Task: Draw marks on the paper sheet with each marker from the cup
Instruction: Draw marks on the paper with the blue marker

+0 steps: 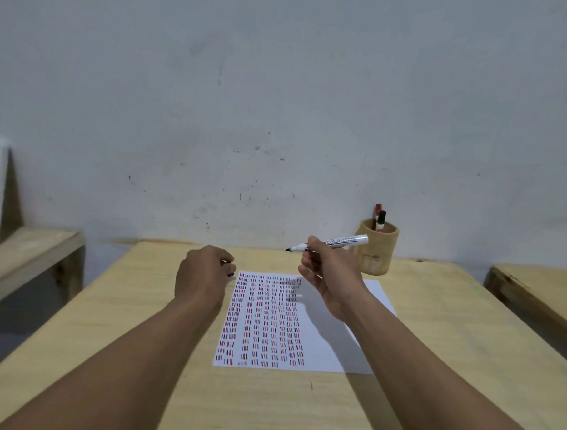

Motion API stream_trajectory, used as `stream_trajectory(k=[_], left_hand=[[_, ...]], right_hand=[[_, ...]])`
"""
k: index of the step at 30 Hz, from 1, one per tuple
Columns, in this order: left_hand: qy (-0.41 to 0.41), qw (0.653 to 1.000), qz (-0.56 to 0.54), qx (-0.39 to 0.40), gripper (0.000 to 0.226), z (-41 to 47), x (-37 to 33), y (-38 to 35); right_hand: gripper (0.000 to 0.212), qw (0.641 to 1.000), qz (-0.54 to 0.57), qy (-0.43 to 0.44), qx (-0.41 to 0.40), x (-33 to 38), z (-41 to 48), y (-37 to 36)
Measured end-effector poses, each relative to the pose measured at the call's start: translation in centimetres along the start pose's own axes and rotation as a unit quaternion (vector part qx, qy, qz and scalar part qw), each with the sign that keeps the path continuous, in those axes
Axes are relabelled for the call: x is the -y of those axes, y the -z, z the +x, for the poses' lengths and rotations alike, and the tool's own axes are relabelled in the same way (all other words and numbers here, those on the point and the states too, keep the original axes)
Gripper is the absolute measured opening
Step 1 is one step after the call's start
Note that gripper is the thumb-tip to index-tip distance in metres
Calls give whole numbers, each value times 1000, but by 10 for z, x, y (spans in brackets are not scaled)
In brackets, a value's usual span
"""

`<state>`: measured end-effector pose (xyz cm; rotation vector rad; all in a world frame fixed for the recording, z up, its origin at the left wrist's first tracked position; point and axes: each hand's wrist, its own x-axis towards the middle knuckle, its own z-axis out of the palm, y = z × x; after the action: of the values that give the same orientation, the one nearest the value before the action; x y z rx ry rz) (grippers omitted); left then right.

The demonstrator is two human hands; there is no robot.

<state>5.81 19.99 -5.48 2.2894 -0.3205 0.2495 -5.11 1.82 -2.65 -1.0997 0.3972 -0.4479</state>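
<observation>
Nothing here can actually be read. The white marker (pixel 334 242) held in the right hand (pixel 328 275) carries a line of small dark print along its barrel, but the letters are too fine and blurred to make out. The paper sheet (pixel 332 340) on the table (pixel 108 321) is covered in columns of short red, black and blue dashes, which are only strokes, not letters or numbers. The wooden cup (pixel 378 251) shows no legible label.
</observation>
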Motion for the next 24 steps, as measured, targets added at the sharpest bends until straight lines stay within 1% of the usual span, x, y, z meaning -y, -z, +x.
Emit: stream_trajectory(k=[2, 4, 8, 12, 14, 15, 17, 19, 22, 24], left_hand=[[-9, 997, 71, 4, 22, 1, 10, -5], [-14, 994, 104, -4, 25, 0, 14, -7], [-18, 995, 96, 6, 37, -3, 16, -4], [-27, 995, 99, 16, 44, -18, 22, 1], [-37, 991, 123, 42, 45, -26, 30, 5], [-40, 986, 145, 67, 47, -29, 34, 7], [-48, 968, 209, 127, 51, -32, 43, 6], [-48, 955, 241, 166, 53, -32, 48, 4], [-55, 950, 250, 178, 54, -31, 50, 3], [-62, 949, 257, 174, 54, -32, 49, 3]], right_hand=[[12, 1000, -21, 14, 9, -3, 2, 1], [14, 998, -48, 28, 8, -5, 3, 3], [16, 993, -106, 55, -18, -7, 7, 7], [14, 982, -167, 83, -22, -7, 13, 17], [18, 971, -218, 94, -24, -9, 17, 24], [20, 963, -248, 99, -29, -11, 19, 26], [20, 943, -310, 111, -43, -18, 22, 30], [21, 923, -360, 121, -64, -27, 24, 33], [24, 900, -406, 124, -102, -39, 29, 37], [25, 891, -422, 126, -109, -41, 30, 38]])
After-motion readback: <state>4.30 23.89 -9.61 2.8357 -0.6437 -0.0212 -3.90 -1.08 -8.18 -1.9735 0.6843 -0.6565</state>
